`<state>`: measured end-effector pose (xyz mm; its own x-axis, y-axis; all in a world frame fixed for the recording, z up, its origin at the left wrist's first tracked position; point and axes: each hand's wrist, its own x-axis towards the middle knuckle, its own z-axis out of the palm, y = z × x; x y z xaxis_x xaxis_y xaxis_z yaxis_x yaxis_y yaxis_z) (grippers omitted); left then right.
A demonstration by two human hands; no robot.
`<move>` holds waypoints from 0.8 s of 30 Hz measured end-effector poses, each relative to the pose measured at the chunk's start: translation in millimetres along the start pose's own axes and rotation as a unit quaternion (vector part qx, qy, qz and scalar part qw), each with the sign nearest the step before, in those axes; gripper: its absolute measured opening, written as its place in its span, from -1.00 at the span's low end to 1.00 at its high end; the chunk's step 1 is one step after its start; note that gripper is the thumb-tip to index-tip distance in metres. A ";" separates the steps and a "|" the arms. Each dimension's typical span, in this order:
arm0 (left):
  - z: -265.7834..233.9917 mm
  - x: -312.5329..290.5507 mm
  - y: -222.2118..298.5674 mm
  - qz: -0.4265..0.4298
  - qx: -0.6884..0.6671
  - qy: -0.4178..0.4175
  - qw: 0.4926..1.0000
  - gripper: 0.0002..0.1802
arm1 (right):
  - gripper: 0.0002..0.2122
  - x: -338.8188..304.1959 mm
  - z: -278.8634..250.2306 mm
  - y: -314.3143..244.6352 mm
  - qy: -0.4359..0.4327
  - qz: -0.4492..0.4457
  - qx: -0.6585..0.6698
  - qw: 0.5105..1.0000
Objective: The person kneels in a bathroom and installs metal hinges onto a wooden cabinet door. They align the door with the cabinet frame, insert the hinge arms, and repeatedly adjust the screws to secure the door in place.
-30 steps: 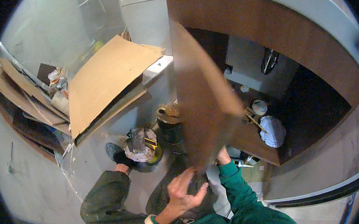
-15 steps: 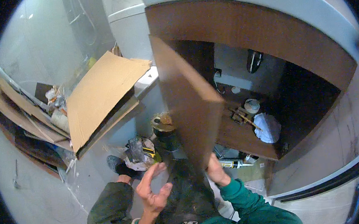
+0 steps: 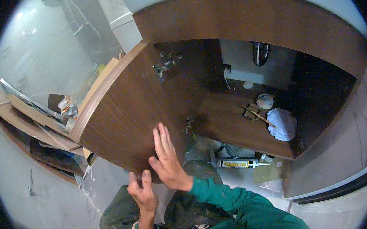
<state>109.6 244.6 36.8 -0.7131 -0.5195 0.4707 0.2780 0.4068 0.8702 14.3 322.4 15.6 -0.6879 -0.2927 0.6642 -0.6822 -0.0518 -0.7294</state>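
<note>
A dark brown cabinet door (image 3: pixel 119 115) stands swung out to the left of the open cabinet (image 3: pixel 245 17), its inner face toward me. Metal hinges (image 3: pixel 162 68) show near its upper end, with more hardware (image 3: pixel 188 125) lower down. My left hand (image 3: pixel 143 196) is closed on the door's lower edge, its thumb at the edge and its other fingers partly hidden. My right hand (image 3: pixel 169 161) lies flat on the inner face, fingers stretched out.
On the cabinet floor (image 3: pixel 222 120) are a white tub (image 3: pixel 265 101), a wooden stick (image 3: pixel 260 118) and a crumpled white bundle (image 3: pixel 282 124). A sealant cartridge (image 3: pixel 237 163) lies below. Curved boards (image 3: pixel 33 122) and cardboard (image 3: pixel 99 84) stand left. A drain trap (image 3: pixel 260 53) hangs inside.
The door has swung left, showing its inner face and covering much of the cardboard. My left hand has taken its lower edge; my right hand has moved from its edge onto its inner face.
</note>
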 end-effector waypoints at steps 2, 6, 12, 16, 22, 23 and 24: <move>-3.0 4.3 -3.5 -0.034 0.020 0.020 0.999 -0.77 | -0.29 28.5 0.0 -0.7 0.037 -0.045 -0.022 0.998; -4.3 7.6 -12.8 -0.004 0.070 0.030 0.997 -0.73 | -0.27 62.5 -5.7 -3.4 0.071 -0.067 -0.031 0.995; -4.7 11.0 -26.1 0.062 0.084 0.055 0.993 -0.81 | -0.42 77.9 -23.4 18.8 0.148 -0.091 0.010 0.985; -4.8 16.2 -27.4 0.036 0.072 0.075 0.994 -0.83 | -0.53 123.1 -48.1 53.5 0.285 0.008 0.169 0.944; -2.4 18.2 -20.8 0.067 0.093 0.095 0.989 -0.86 | -0.54 186.8 -81.7 86.2 0.250 0.069 0.245 0.934; -2.0 19.5 -20.7 0.065 0.094 0.099 0.988 -0.86 | -0.54 190.2 -84.0 87.5 0.246 0.070 0.236 0.938; -1.5 20.8 -21.1 0.060 0.087 0.103 0.989 -0.86 | -0.53 192.0 -85.6 88.0 0.234 0.063 0.226 0.943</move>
<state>89.9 224.1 28.5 -0.5312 -0.5940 0.6042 0.2257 0.5882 0.7766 -199.1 343.4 92.9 -0.8632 0.1247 0.4892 -0.4844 -0.4776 -0.7330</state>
